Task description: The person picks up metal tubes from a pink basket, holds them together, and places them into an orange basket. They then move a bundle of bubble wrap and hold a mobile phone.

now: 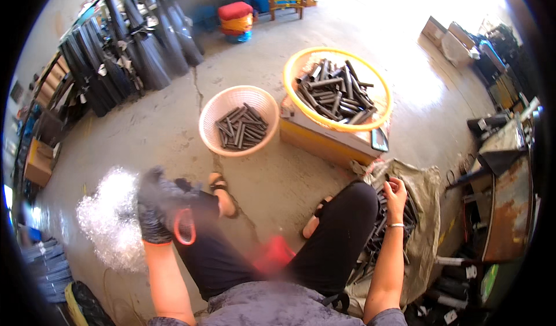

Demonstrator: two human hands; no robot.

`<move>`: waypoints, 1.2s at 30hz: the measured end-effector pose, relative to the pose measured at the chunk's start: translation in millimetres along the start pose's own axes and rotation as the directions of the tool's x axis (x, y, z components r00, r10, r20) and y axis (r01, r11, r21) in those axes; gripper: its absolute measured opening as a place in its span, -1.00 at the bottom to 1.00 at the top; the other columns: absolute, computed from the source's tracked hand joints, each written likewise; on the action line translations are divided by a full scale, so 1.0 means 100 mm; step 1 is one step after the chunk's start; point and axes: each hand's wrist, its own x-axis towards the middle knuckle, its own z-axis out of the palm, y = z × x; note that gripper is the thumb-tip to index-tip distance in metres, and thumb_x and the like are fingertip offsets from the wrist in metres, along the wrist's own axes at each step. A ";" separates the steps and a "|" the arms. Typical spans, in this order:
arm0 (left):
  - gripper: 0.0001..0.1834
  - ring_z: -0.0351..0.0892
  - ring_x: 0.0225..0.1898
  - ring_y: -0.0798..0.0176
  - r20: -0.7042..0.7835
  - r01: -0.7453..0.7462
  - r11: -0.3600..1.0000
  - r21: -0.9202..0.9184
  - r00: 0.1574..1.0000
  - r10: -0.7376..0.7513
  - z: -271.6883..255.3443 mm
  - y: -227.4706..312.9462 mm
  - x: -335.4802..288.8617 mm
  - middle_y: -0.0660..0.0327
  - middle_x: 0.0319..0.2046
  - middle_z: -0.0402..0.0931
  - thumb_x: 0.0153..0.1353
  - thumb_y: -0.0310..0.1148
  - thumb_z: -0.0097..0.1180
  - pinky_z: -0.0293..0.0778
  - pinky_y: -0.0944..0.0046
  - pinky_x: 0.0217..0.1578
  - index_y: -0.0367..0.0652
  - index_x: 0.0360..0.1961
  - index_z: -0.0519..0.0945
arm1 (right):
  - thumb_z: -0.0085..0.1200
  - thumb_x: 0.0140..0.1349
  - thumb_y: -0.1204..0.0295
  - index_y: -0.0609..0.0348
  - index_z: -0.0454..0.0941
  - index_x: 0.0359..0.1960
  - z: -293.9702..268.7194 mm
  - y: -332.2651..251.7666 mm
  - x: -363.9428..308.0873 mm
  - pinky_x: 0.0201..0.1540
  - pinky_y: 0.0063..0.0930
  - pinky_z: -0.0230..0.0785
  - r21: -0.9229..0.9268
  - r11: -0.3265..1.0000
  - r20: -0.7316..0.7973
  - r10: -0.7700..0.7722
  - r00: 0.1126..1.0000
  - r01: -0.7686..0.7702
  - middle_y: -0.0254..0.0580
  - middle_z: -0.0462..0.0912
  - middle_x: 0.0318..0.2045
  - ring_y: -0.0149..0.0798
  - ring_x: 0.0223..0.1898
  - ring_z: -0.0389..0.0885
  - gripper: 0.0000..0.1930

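Observation:
My left hand (154, 210) wears a dark grey glove with an orange cuff and is over my left knee, its fingers smeared by motion. Right beside it, over the thigh, is what looks like a second grey glove with an orange-rimmed opening (185, 226); whether the hand holds it is unclear. My bare right hand (395, 194) is closed, fingertips together, above a heap of short black tubes (411, 216) in an open woven sack (427, 195). A small dark bit shows at its fingertips, too small to name.
Ahead, a pink basket (209, 117) of black tubes stands on the floor. A yellow-rimmed basket (390, 103), also holding tubes, sits on a cardboard box (324, 139) with a phone (379, 140). Crumpled clear plastic (110, 221) lies at left. Long black tubes (156, 53) lean behind.

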 end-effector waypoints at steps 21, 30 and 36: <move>-0.74 0.46 -0.53 0.40 0.239 0.258 0.878 0.404 0.896 -0.374 1.26 -1.22 2.04 0.24 -0.50 0.43 0.23 -0.38 0.04 0.56 0.36 -0.47 -0.36 -0.14 0.46 | 0.04 0.10 0.49 0.17 0.38 -0.37 1.36 -0.50 1.26 -0.58 -0.51 0.45 0.488 0.766 0.210 0.363 0.908 -0.420 -0.28 0.50 -0.52 -0.30 -0.56 0.53 -0.89; -0.72 0.43 -0.48 0.44 0.285 0.280 0.849 0.448 0.856 -0.432 1.38 -1.59 2.03 0.29 -0.45 0.43 0.21 -0.39 0.07 0.46 0.46 -0.42 -0.28 -0.08 0.48 | 0.04 0.14 0.44 0.13 0.38 -0.15 0.94 -0.68 1.11 -0.61 -0.59 0.42 0.319 0.827 0.397 0.327 0.857 -0.463 -0.32 0.54 -0.37 -0.41 -0.52 0.53 -0.76; -0.72 0.51 -0.49 0.40 0.298 0.271 0.871 0.410 0.862 -0.409 1.45 -1.58 2.05 0.28 -0.45 0.43 0.21 -0.38 0.07 0.54 0.40 -0.42 -0.30 -0.09 0.47 | 0.04 0.21 0.14 0.26 0.39 -0.07 0.41 -0.36 1.32 -0.43 -0.46 0.46 0.032 0.986 -0.031 0.163 0.986 -0.162 -0.07 0.56 -0.26 -0.29 -0.38 0.59 -0.56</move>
